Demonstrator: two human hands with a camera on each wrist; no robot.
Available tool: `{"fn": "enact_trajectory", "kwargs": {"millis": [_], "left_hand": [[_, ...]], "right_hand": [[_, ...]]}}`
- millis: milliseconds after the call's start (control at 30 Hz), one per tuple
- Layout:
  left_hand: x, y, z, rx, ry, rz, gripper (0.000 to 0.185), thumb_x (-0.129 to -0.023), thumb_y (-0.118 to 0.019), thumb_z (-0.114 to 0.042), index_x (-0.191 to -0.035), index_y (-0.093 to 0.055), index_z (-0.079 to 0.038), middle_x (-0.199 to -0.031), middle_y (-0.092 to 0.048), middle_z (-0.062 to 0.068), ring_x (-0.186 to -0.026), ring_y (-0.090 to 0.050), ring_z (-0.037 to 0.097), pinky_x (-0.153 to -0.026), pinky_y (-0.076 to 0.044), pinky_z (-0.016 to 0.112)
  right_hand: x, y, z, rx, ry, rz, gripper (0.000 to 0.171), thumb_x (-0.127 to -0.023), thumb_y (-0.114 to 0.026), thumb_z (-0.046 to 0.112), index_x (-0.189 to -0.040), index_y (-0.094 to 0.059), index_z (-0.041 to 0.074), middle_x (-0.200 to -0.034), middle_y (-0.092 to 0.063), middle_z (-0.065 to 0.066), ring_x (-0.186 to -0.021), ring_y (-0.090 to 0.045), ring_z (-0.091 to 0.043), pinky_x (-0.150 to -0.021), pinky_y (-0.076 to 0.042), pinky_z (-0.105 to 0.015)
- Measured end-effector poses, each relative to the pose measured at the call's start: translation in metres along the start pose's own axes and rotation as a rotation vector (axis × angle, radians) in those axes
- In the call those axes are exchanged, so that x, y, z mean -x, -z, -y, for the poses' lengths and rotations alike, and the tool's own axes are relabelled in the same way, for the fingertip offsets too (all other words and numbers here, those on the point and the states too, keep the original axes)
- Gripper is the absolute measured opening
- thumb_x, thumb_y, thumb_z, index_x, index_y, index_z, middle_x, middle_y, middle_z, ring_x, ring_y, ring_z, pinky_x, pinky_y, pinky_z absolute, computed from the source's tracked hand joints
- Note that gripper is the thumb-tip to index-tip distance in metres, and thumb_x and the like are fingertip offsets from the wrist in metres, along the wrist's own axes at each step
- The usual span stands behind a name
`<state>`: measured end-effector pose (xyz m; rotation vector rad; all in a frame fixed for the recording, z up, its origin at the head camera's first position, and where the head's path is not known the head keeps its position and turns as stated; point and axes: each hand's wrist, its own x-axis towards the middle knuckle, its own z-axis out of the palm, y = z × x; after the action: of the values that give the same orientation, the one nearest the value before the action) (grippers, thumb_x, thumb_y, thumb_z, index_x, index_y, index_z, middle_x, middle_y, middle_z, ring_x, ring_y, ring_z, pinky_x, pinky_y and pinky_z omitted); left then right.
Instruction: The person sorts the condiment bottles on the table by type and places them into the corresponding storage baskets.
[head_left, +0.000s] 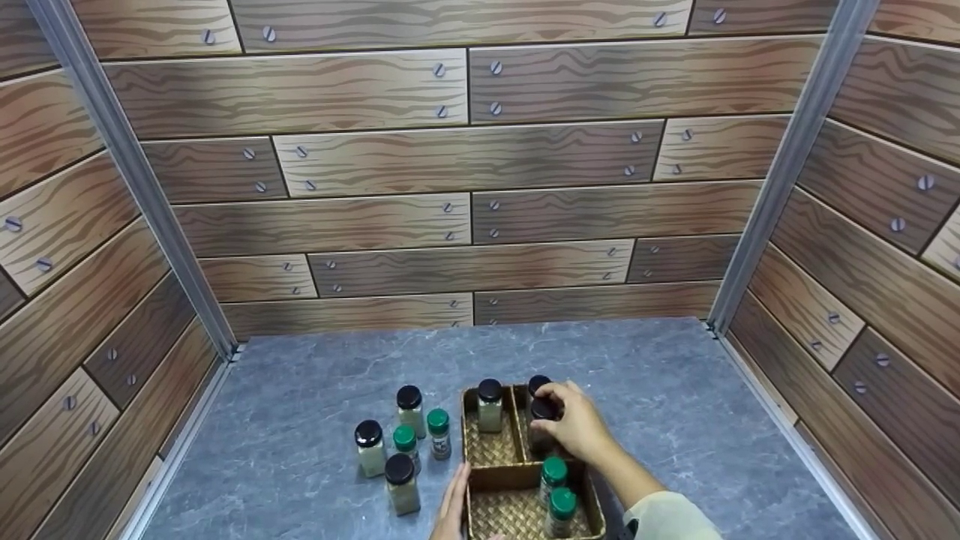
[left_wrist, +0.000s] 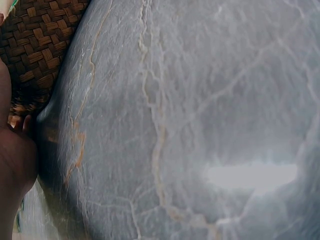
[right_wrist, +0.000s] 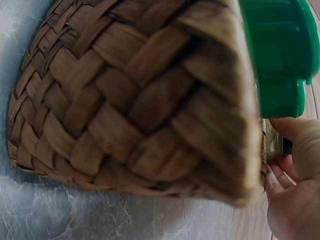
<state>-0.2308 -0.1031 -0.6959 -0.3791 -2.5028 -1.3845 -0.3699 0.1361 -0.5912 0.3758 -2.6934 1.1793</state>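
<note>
In the head view my right hand (head_left: 577, 424) pinches a black-capped spice jar (head_left: 544, 411) in the back right compartment of the woven basket (head_left: 491, 475). A second black-capped jar (head_left: 538, 385) stands just behind it there. The back left compartment holds another black-capped jar (head_left: 490, 409). Two green-capped jars (head_left: 554, 472) stand in the front compartment. My left hand (head_left: 451, 506) touches the basket's left side with straight fingers. The right wrist view shows the basket's woven wall (right_wrist: 130, 100), a green cap (right_wrist: 280, 55), and my right hand (right_wrist: 297, 185) on a jar partly hidden.
Left of the basket, several spice jars stand upright on the grey marbled table (head_left: 300, 420), among them a black-capped one (head_left: 369, 446) and a green-capped one (head_left: 439, 435). Wood-patterned walls (head_left: 465, 157) enclose the table at the back and both sides.
</note>
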Motion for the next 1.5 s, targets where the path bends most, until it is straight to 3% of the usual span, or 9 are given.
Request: {"fn": "enact_trajectory", "kwargs": {"millis": [233, 433, 833, 1133, 1300, 1500], "left_hand": [[-0.001, 0.002, -0.010, 0.114, 0.086, 0.086, 0.096, -0.085, -0.079, -0.030, -0.158, -0.023, -0.001, -0.160, -0.029, 0.031, -0.140, -0.037, 0.054, -0.104, -0.045, 0.063], [-0.002, 0.002, -0.015, 0.146, 0.112, 0.106, 0.095, -0.086, -0.077, -0.029, -0.159, -0.021, -0.001, -0.160, -0.027, 0.032, -0.141, -0.033, 0.056, -0.104, -0.043, 0.066], [-0.002, 0.000, -0.018, 0.119, 0.092, 0.089, 0.098, -0.086, -0.079, -0.034, -0.159, -0.021, -0.004, -0.161, -0.027, 0.031, -0.141, -0.035, 0.054, -0.104, -0.044, 0.066], [-0.005, 0.000, -0.016, 0.109, 0.079, 0.066, 0.102, -0.083, -0.082, -0.032, -0.158, -0.021, 0.002, -0.159, -0.028, 0.033, -0.140, -0.034, 0.056, -0.104, -0.043, 0.067], [-0.002, 0.001, -0.018, 0.071, 0.049, 0.027, 0.103, -0.080, -0.085, -0.028, -0.156, -0.023, 0.005, -0.156, -0.031, 0.036, -0.138, -0.036, 0.057, -0.102, -0.044, 0.067], [0.004, 0.004, -0.030, 0.031, 0.051, -0.005, 0.102, -0.079, -0.085, -0.036, -0.154, -0.029, 0.006, -0.151, -0.037, 0.039, -0.134, -0.041, 0.058, -0.095, -0.048, 0.068]], "right_hand": [[0.002, 0.003, 0.000, 0.021, 0.033, -0.023, 0.048, -0.068, -0.091, 0.018, -0.110, -0.068, 0.024, -0.111, -0.063, -0.002, -0.103, -0.066, -0.027, -0.093, -0.057, -0.045], [0.005, 0.005, 0.001, 0.056, 0.024, -0.024, 0.049, -0.069, -0.091, 0.020, -0.112, -0.067, 0.024, -0.120, -0.064, -0.007, -0.119, -0.062, -0.042, -0.100, -0.052, -0.056], [0.008, 0.015, 0.010, 0.115, 0.032, 0.003, 0.055, -0.069, -0.092, 0.021, -0.118, -0.066, 0.022, -0.116, -0.062, -0.006, -0.108, -0.065, -0.032, -0.094, -0.056, -0.052], [0.017, 0.027, 0.019, 0.048, 0.038, 0.051, 0.047, -0.083, -0.081, 0.014, -0.126, -0.063, 0.018, -0.116, -0.061, -0.007, -0.102, -0.064, -0.021, -0.090, -0.055, -0.044], [0.024, 0.034, 0.023, 0.034, 0.035, 0.080, 0.044, -0.089, -0.076, 0.014, -0.130, -0.061, 0.015, -0.119, -0.059, -0.010, -0.103, -0.063, -0.022, -0.089, -0.054, -0.042], [0.032, 0.049, 0.026, -0.034, 0.030, 0.149, 0.046, -0.094, -0.072, 0.019, -0.136, -0.056, 0.011, -0.127, -0.055, -0.016, -0.111, -0.062, -0.029, -0.093, -0.056, -0.044]]}}
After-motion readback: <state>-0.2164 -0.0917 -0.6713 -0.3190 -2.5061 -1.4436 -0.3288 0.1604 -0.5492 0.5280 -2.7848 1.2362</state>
